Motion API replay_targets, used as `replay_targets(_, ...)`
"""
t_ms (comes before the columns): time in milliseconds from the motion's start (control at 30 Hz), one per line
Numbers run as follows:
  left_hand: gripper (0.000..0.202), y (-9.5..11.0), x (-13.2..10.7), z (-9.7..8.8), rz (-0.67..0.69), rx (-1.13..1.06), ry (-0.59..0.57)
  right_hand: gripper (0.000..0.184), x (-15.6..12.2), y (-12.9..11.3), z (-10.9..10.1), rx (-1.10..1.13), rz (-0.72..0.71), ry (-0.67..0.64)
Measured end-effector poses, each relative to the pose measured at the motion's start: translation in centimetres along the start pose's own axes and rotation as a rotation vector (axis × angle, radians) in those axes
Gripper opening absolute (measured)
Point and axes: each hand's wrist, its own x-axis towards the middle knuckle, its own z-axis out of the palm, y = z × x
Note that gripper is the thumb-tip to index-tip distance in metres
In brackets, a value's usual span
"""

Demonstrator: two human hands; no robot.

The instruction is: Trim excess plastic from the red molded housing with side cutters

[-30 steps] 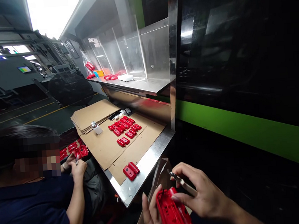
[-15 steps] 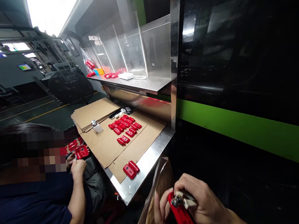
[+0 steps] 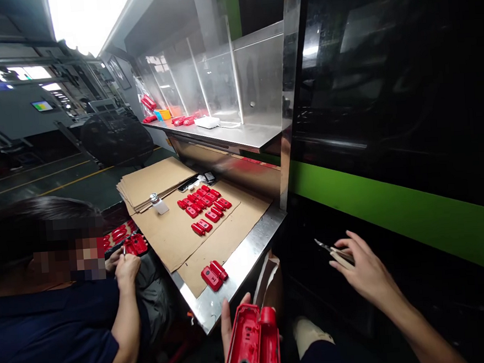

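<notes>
At the bottom centre, my left hand [image 3: 226,329] holds a red plastic housing [image 3: 250,344], its hollow inner side facing me; most of the fingers are behind it. Off to the right, my right hand [image 3: 366,267] grips a pair of cutting pliers [image 3: 339,256] by its pale handles, the metal tip pointing left and up. The pliers are well apart from the housing. On the near corner of the table [image 3: 253,251] lie red parts [image 3: 214,276], side by side on cardboard.
Several red housings [image 3: 204,200] stand in rows on the cardboard. A small bottle [image 3: 155,200] is beside stacked cardboard sheets [image 3: 159,179]. At left a co-worker [image 3: 57,327] works on another red housing [image 3: 135,244]. A paper bag [image 3: 269,282] stands below the table edge.
My right hand has moved right and up with the pliers, away from the red housing. My left hand has turned the housing so its hollow inside shows. The view has shifted slightly.
</notes>
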Motion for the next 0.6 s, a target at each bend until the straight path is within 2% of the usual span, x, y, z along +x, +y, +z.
replay_targets(67, 0.073, 0.5, 0.1, -0.3, -0.092, -0.127, -0.128, 0.044, 0.4, 0.3, -0.6, -0.017, 0.037, 0.009)
replay_targets(133, 0.062, 1.0, 0.4, -0.7, -0.156, -0.178, -0.165, 0.058, -0.3, -0.3, -0.9, 0.043, 0.045, -0.029)
replay_targets(167, 0.062, 1.3, 0.6, -1.0, -0.188, -0.199, -0.17, 0.061, -0.8, -0.9, -0.9, 0.093, 0.04, -0.072)
replay_targets(233, 0.066, 1.7, 1.0, -1.3, -0.284, -0.255, -0.194, 0.055, -1.8, -2.2, -0.9, 0.199, 0.01, -0.214)
replay_targets(333, 0.069, 1.9, 1.2, -1.3, -0.426, -0.373, -0.307, 0.047, -2.9, -4.2, -0.9, 0.327, -0.093, -0.416)
replay_targets(467, 0.073, 1.0, 0.6, 0.4, -0.346, -0.473, -0.389, 0.039, -3.7, -6.9, -1.5, 0.412, -0.312, -0.546)
replay_targets(533, 0.081, 0.5, 0.1, 1.4, -0.299, -0.506, -0.392, 0.036, -4.0, -8.3, -1.7, 0.384, -0.446, -0.588)
replay_targets(600, 0.089, 0.1, -0.1, 2.1, -0.303, -0.553, -0.383, 0.033, -4.2, -9.6, -1.8, 0.288, -0.624, -0.571)
